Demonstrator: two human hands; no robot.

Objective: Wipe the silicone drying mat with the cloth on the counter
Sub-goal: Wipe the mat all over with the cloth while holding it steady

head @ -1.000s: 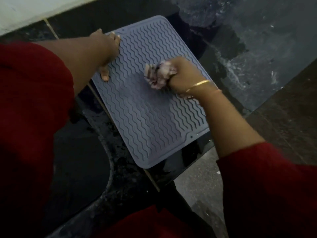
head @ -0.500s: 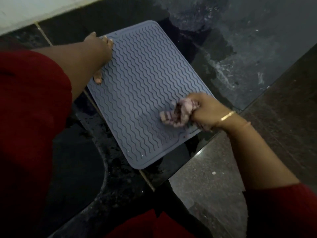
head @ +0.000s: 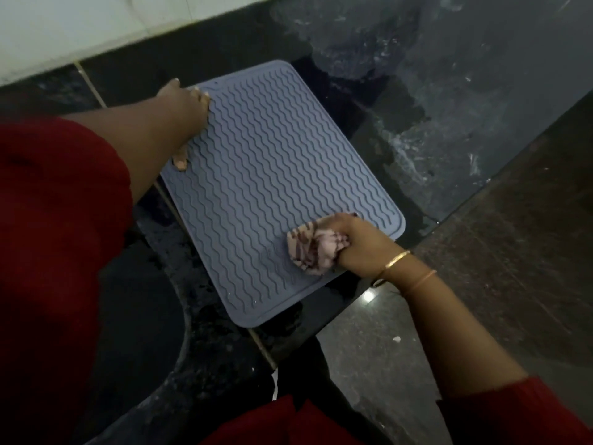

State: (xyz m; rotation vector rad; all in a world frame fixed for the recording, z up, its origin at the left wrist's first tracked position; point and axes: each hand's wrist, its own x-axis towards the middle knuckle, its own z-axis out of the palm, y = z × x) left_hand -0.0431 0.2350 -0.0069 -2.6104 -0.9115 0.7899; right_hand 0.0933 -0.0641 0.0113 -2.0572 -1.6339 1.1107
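One second ago the right hand (head: pixel 362 248) held the cloth (head: pixel 313 252) on the middle of the silicone drying mat (head: pixel 272 187). Half a second ago it was at the mat's near right corner and covered it. Now the cloth lies on the mat just inside the near edge, a little away from that corner, and the corner shows again. The right hand's fingers are curled tightly around the bunched cloth and press it down on the mat. The left hand (head: pixel 189 107) has stayed at the mat's far left corner, its fingers flat on the surface and its thumb lying along the left edge.

The mat lies flat on the counter (head: pixel 417 91), turned at an angle. Its near edge runs just beside the counter's front edge, and the right wrist reaches across that edge. To the left of the mat the round rim of a dark sink (head: pixel 134 316) comes close. Beyond the mat's right edge there is a wide stretch of wet counter. A pale wall (head: pixel 64 33) stands behind the mat's far side.

The mat is grey-blue, a rectangle with rounded corners and a smooth raised border, and it is filled with rows of wavy ridges. The cloth is pale with dark stripes and much crumpled. The counter is dark polished stone with whitish water streaks. A thin gold bangle (head: pixel 396 259) sits on the right wrist, and both arms wear red sleeves (head: pixel 57 236).
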